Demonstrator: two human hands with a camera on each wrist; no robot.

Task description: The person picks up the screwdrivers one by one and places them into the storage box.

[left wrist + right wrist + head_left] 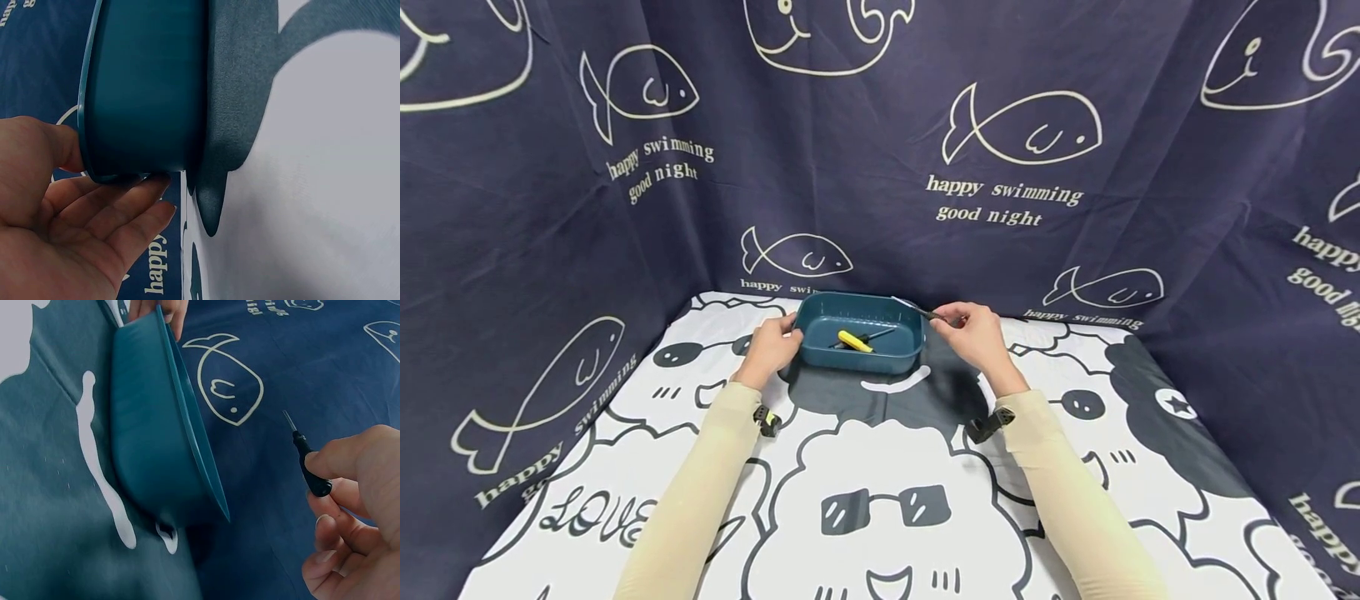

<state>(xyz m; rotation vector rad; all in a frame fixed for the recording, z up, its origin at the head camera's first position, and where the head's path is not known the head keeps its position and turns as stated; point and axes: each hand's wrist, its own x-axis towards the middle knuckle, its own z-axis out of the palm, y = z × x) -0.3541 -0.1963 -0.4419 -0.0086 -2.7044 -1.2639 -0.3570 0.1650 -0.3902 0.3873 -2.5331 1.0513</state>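
Note:
A dark teal plastic bin (861,363) sits at the far side of the cloth-covered table. My left hand (772,348) grips its left end, thumb at the rim and fingers against the outer wall, as the left wrist view shows. Above the bin's right end, my right hand (973,333) pinches a small screwdriver (306,464) by its black handle between thumb and fingers. Its thin metal shaft points over the bin. Inside the bin lie a yellow-handled tool (856,341) and a dark tool with a thin shaft (880,334), crossing each other.
White cloth (880,450) printed with cartoon sheep covers the table. A dark blue curtain (880,167) with fish drawings hangs right behind the bin and along both sides.

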